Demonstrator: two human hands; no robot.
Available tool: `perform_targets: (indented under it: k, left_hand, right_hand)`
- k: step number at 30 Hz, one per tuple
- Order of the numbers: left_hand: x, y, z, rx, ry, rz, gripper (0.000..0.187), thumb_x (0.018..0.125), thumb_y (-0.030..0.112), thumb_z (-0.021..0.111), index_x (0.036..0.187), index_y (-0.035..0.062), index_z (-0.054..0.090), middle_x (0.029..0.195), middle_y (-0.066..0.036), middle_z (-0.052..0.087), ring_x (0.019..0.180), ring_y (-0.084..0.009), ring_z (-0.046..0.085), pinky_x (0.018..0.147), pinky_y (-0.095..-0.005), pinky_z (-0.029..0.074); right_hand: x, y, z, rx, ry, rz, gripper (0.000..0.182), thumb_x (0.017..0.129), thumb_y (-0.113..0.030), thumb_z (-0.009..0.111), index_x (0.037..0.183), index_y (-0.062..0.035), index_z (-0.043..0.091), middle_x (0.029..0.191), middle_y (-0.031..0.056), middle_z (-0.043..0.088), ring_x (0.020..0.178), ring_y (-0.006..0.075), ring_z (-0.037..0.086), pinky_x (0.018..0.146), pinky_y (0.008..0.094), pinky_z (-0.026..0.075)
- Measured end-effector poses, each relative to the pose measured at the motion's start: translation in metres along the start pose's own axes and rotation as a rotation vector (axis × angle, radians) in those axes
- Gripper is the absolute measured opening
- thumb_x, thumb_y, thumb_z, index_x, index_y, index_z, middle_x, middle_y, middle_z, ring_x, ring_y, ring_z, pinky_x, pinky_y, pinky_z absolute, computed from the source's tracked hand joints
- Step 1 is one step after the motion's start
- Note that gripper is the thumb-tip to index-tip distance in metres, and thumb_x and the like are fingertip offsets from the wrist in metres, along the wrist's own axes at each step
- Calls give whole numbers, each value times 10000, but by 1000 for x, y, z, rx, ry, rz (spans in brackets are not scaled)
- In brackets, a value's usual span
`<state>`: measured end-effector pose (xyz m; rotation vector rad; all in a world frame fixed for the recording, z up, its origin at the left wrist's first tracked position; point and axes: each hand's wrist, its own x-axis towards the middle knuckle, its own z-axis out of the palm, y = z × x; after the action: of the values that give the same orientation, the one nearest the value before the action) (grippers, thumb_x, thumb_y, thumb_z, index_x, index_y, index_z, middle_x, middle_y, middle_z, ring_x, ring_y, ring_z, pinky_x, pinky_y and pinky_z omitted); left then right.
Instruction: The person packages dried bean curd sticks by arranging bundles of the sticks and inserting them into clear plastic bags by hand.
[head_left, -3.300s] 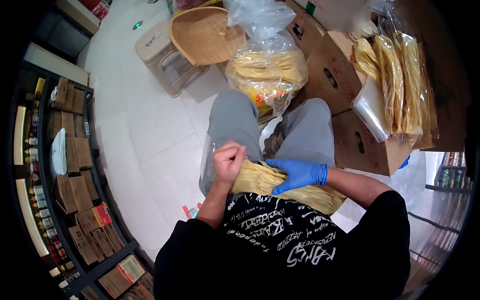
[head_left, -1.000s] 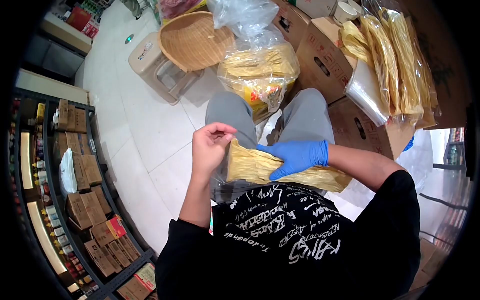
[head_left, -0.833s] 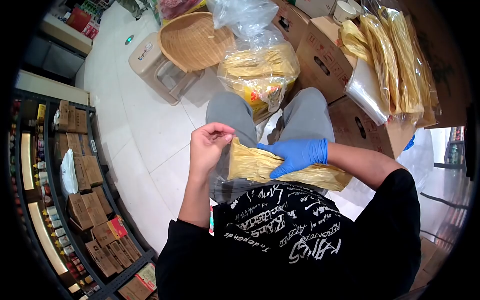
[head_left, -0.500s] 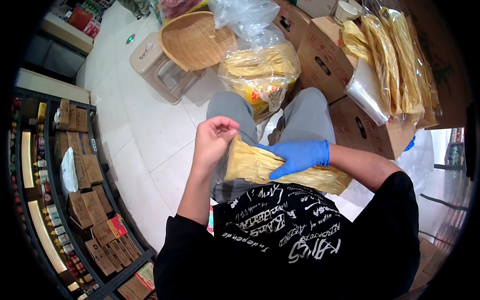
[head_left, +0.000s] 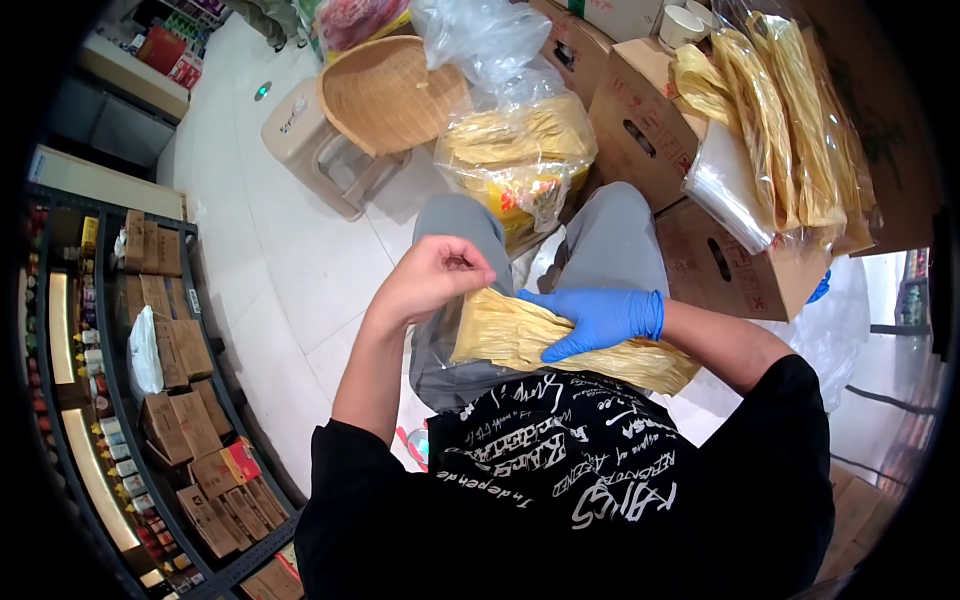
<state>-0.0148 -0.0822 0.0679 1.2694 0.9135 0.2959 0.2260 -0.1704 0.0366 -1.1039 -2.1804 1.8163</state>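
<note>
Across my lap lies a clear plastic bag of yellow dried bean curd sticks (head_left: pixel 498 335), its sticks lengthwise from left to right. My right hand (head_left: pixel 605 318), in a blue glove, is wrapped over the bag's middle and holds it. At the bag's left end, my bare left hand (head_left: pixel 435 275) pinches the upper corner, thumb and fingertips together. The exact bit of film between those fingertips is hard to see. Beyond my knees stands a large clear sack (head_left: pixel 530 145) with more of the yellow sticks inside.
A woven bamboo basket (head_left: pixel 385 95) rests on a beige plastic stool (head_left: pixel 300 130). To the right, cardboard boxes (head_left: pixel 640 125) carry several filled bags of sticks (head_left: pixel 790 130) and a stack of clear empty bags (head_left: pixel 730 190). Shelves of cartons (head_left: pixel 185 420) line the left side.
My left hand has shifted slightly right and tilted over the bag's corner. My right hand stays on the bag. The view has moved a little.
</note>
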Motion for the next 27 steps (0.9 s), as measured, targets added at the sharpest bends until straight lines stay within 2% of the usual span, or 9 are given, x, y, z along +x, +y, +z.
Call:
perform_targets:
  k: [5,8,12,20,22,23,25,26,27]
  left_hand:
    - [0,4,0,-60,-5,-19,28,818,-49,623,794,-36,621,846,-89,661,911,-198,658,835,-287,505]
    - [0,5,-2,-49,-52,38,55,808,-6,654,773,-40,627,824,-98,665,807,-155,646,735,-249,500]
    - [-1,5,-3,49,-100,-32,66,808,-58,635,749,-31,623,845,-76,631,906,-205,658,818,-285,502]
    - [-6,25,13,380,17,55,30,817,-3,663,822,-20,639,885,-74,638,945,-200,637,817,-292,489]
    - [-17,47,33,655,339,328,104,815,39,679,906,-3,651,950,-94,638,959,-209,612,860,-325,468]
    - [-23,55,39,658,350,334,104,815,39,679,906,-3,651,950,-94,638,959,-209,612,860,-325,468]
    - [-38,61,51,769,807,697,185,834,72,664,1007,11,643,1092,-138,609,1080,-269,554,969,-366,403]
    - [-49,55,54,771,815,707,185,834,72,664,1007,11,643,1092,-138,609,1080,-269,554,969,-366,403]
    - [-62,44,56,687,1071,708,247,845,78,648,1084,23,615,1157,-156,578,1142,-297,516,1004,-377,367]
  right_hand:
    - [-1,-5,-3,-85,-6,29,949,804,-481,673,1463,2,191,1272,263,517,1138,351,545,973,374,414]
    - [-3,-11,-7,-106,-49,51,946,805,-474,671,1466,-2,186,1274,265,517,1136,346,547,976,370,412]
    - [-3,-10,-1,-51,-91,32,947,807,-467,670,1468,-1,178,1278,257,520,1135,338,548,975,363,413]
    - [5,0,6,346,-140,-30,755,827,-376,697,1421,-68,347,1234,134,576,1101,194,551,976,339,411]
    - [5,-6,4,413,-89,-73,723,837,-347,695,1413,-66,360,1236,116,575,1104,179,541,980,334,408]
    - [4,-9,1,483,-31,-111,692,847,-318,693,1406,-64,374,1237,99,574,1108,164,531,984,328,404]
    - [3,-16,-7,483,15,-134,690,850,-309,692,1410,-66,369,1246,98,570,1116,162,528,985,327,404]
    - [3,-20,-10,491,65,-154,689,853,-299,691,1414,-69,365,1255,98,566,1124,161,525,987,326,403]
    - [4,-22,-14,478,66,-160,689,853,-299,691,1414,-69,365,1255,98,566,1124,161,525,987,326,403]
